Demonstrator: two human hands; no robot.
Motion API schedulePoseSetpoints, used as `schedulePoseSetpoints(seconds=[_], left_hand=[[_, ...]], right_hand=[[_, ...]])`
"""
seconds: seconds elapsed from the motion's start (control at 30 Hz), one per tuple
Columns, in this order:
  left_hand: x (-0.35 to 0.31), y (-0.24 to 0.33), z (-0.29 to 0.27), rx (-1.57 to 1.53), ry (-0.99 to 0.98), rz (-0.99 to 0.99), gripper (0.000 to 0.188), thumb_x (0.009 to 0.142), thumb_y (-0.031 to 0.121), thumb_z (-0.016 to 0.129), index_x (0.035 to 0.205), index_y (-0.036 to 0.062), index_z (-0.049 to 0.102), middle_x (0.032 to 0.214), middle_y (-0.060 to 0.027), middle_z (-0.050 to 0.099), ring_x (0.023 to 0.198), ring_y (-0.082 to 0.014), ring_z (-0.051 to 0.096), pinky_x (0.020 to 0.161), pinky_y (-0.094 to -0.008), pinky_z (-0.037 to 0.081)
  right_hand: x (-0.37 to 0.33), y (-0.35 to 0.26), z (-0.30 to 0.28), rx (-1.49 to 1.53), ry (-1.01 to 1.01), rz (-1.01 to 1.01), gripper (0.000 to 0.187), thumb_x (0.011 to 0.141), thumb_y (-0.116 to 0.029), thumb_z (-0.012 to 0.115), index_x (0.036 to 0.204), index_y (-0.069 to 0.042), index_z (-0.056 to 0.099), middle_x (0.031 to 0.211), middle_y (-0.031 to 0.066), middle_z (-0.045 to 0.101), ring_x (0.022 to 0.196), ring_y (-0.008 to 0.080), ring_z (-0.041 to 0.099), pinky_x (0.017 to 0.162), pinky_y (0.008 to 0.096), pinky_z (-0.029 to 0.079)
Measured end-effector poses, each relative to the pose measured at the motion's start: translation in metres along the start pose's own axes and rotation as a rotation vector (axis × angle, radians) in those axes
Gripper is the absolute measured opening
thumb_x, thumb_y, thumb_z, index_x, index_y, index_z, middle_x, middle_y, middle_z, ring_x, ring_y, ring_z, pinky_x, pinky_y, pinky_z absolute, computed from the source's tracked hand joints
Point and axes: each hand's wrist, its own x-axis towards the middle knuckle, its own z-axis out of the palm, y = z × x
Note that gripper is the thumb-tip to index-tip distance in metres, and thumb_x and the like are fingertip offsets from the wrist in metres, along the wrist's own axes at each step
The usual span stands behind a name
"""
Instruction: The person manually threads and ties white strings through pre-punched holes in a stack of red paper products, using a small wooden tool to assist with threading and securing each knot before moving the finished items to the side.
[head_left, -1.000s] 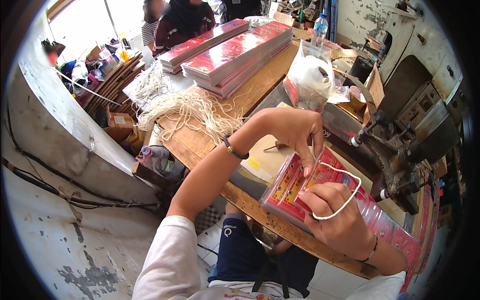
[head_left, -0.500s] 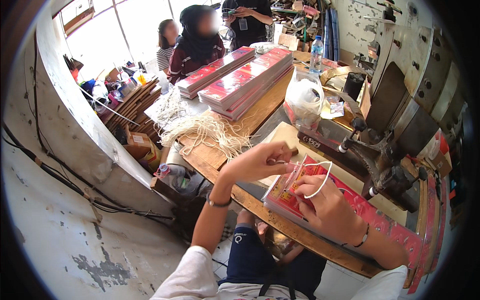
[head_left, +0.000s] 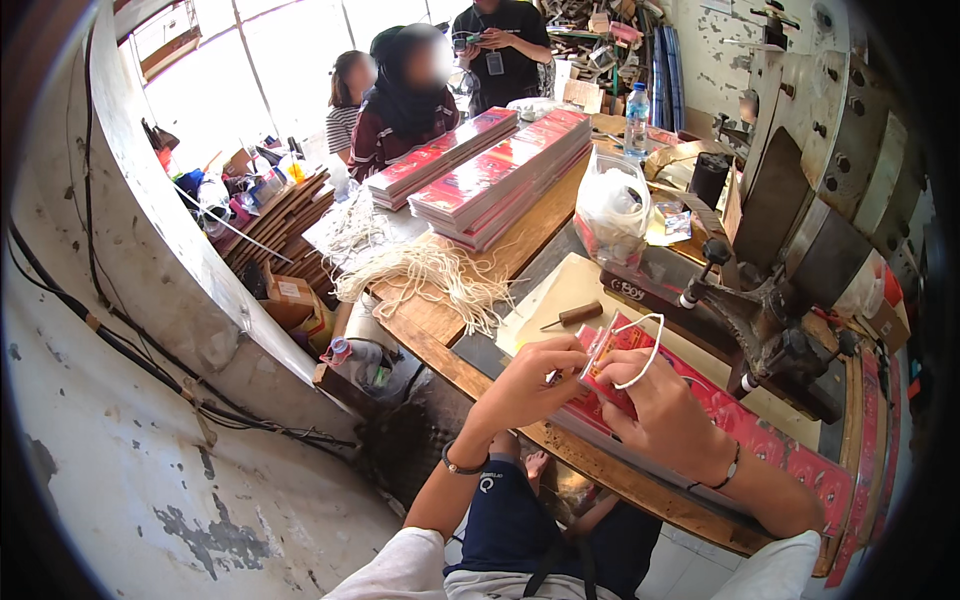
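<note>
A long stack of red printed sheets [head_left: 722, 408] lies along the near table edge. My right hand [head_left: 668, 412] rests over its left end, fingers closed on a white cord [head_left: 657, 350] that arches in a loop above the knuckles. The raised end of the top sheets sits between both hands. Close against that end, my left hand [head_left: 532, 385] has its fingers curled in a pinch; whatever lies between the fingertips is hidden. Just beyond, an awl [head_left: 580, 314] with a wooden handle lies on a cream board [head_left: 545, 292].
Bundled white cords [head_left: 440, 285] lie at the table's left, before tall stacks of red sheets [head_left: 500, 180]. A plastic bag [head_left: 612, 205] and a water bottle [head_left: 636, 120] stand farther back. A heavy metal machine [head_left: 770, 310] borders the right. Several people are beyond the table.
My left hand has come down and nearer to the sheets' end, uncovering the awl. The right hand keeps its hold on the cord, and the sheets' end looks more raised.
</note>
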Motion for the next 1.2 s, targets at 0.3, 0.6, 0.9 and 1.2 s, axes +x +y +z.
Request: schedulePoseSetpoints(seconds=[0.3,0.6,0.9,1.2], left_hand=[[0.003,-0.006,0.005,-0.023,0.105,0.096,0.011,0.075,-0.001,0.061,0.084,-0.0069,0.064,0.079,-0.014,0.059,0.071,-0.0278,0.059,0.065,-0.0353,0.047],[-0.012,-0.038,0.011,-0.967,0.617,-0.19,0.013,0.086,0.007,0.052,0.08,0.0002,0.061,0.076,-0.0012,0.054,0.068,-0.0115,0.051,0.069,-0.0257,0.044],[0.002,-0.018,-0.016,-0.595,0.36,-0.058,0.011,0.082,0.005,0.054,0.075,-0.0022,0.055,0.066,-0.0042,0.052,0.062,-0.0139,0.047,0.061,-0.0294,0.041],[0.032,0.015,-0.025,-0.031,-0.106,0.097,0.008,0.078,0.005,0.061,0.078,-0.0022,0.061,0.067,-0.0129,0.059,0.06,-0.0264,0.055,0.06,-0.0355,0.046]], right_hand=[[-0.002,0.006,0.0,0.074,-0.02,0.065,0.042,0.077,-0.007,0.073,0.114,-0.002,0.056,0.11,0.0172,0.06,0.104,0.036,0.059,0.092,0.0437,0.049],[0.0,0.008,0.001,0.093,-0.05,0.224,0.056,0.074,-0.014,0.077,0.121,0.001,0.051,0.113,0.0197,0.055,0.107,0.0372,0.055,0.095,0.0446,0.047],[0.002,0.009,0.003,0.016,-0.036,0.178,0.068,0.08,-0.026,0.081,0.131,-0.001,0.045,0.122,0.0197,0.052,0.117,0.0338,0.053,0.099,0.0434,0.045],[0.016,0.015,0.007,0.285,-0.083,0.32,0.045,0.092,-0.017,0.071,0.128,0.003,0.051,0.108,0.0196,0.068,0.093,0.0277,0.07,0.079,0.0368,0.056]])
